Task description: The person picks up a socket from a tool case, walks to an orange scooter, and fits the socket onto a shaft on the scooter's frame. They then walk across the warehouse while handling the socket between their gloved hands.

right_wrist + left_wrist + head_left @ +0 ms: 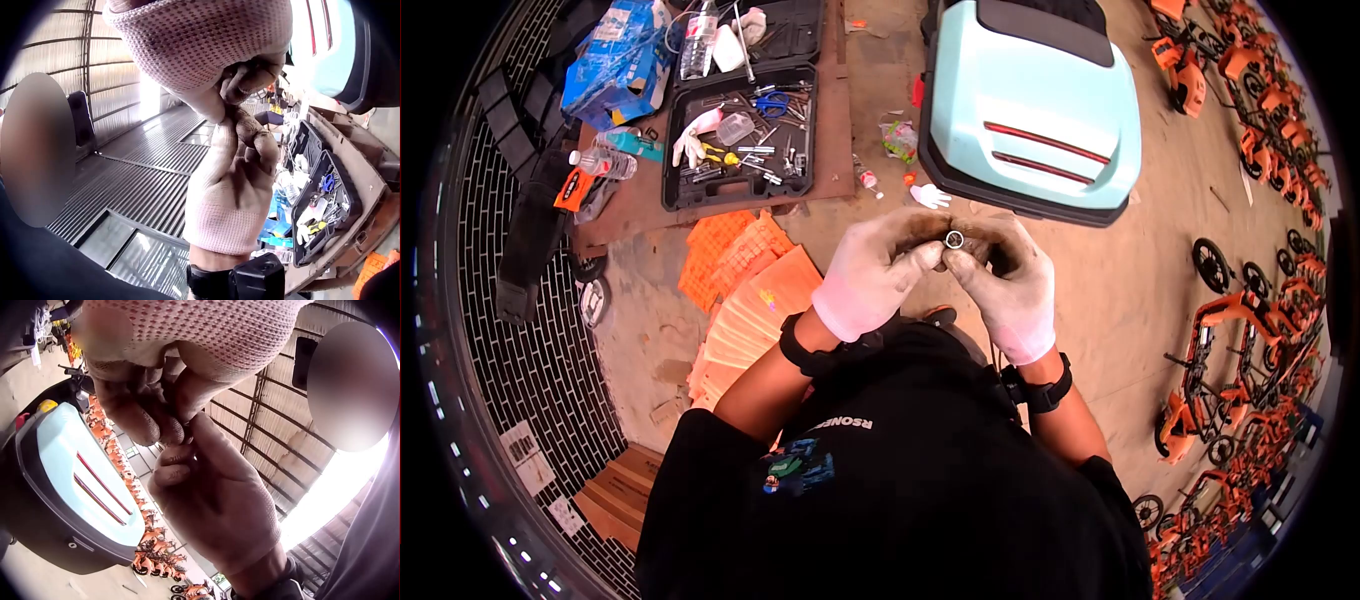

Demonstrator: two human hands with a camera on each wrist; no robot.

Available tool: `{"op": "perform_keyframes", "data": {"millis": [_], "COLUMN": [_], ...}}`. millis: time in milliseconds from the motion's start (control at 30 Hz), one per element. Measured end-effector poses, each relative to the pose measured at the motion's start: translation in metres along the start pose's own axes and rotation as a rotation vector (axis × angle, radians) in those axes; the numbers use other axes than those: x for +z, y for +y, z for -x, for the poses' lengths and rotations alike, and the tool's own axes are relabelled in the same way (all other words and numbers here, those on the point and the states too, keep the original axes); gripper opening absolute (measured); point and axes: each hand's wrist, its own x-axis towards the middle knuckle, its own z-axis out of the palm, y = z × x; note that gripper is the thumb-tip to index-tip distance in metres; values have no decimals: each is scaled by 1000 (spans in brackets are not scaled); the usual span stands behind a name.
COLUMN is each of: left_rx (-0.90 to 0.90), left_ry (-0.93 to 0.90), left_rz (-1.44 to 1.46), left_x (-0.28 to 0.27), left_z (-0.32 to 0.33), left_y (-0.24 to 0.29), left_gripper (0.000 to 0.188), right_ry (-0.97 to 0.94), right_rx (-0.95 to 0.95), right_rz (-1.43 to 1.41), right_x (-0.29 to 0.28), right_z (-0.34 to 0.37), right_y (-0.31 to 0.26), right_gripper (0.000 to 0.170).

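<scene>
Both hands wear white knit gloves with dirt-darkened fingers and meet in front of the chest. Between their fingertips is a small round metal piece (954,239), its bright ring-shaped end facing up at the head camera. My left hand (878,268) pinches it from one side with thumb and curled fingers. From the other side my right hand (1015,285) pinches it too. In the left wrist view, the right hand (215,494) has its thumb and fingertips against those of the left; the fingers hide most of the piece in both wrist views.
An open black toolbox (668,160) with sockets, pliers and a glove lies ahead on a brown board (830,150). A pale-blue top case (1040,110) stands to its right. Orange packs (760,300) lie on the floor. Rows of orange bikes (1200,350) line the right.
</scene>
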Motion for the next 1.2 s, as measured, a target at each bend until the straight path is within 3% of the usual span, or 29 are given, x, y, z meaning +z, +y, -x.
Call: {"op": "perform_keyframes", "data": {"millis": [233,300,367,500,533,600,733,800,1000,1200], "left_rx": [16,-66,29,-83,-22,-101,-2,36,29,-110], "left_ry": [86,93,139,225,351,572,798,834,927,963], "left_rz": [-228,-175,-318,-528,-592,-643,-994,-1089,-1173,-1265], "left_x": [-63,-83,-105,-156,-172,-203,-262,-280,-312,-311], "left_z": [-8,-7,-4,14,21,29,29,16,-28,-35], "left_y": [-11,-6,-25,-63,-81,-100,-138,-141,-181,-196], "left_gripper": [31,29,28,24,24,23,21,25,25,21], "right_ry": [-148,-201,-241,-330,-329,-359,-414,-493,-503,-568], "right_rx": [50,79,155,275,363,488,548,357,323,265], "right_rz": [25,53,106,48,6,-33,88,276,378,474], "right_x": [49,67,86,127,137,153,174,179,193,188], "right_z": [-42,-53,-61,-86,-93,-108,-133,-144,-185,-226], "right_y": [-2,6,28,63,68,79,111,131,134,141], "right_gripper": [28,24,21,21,21,22,21,21,25,27]}}
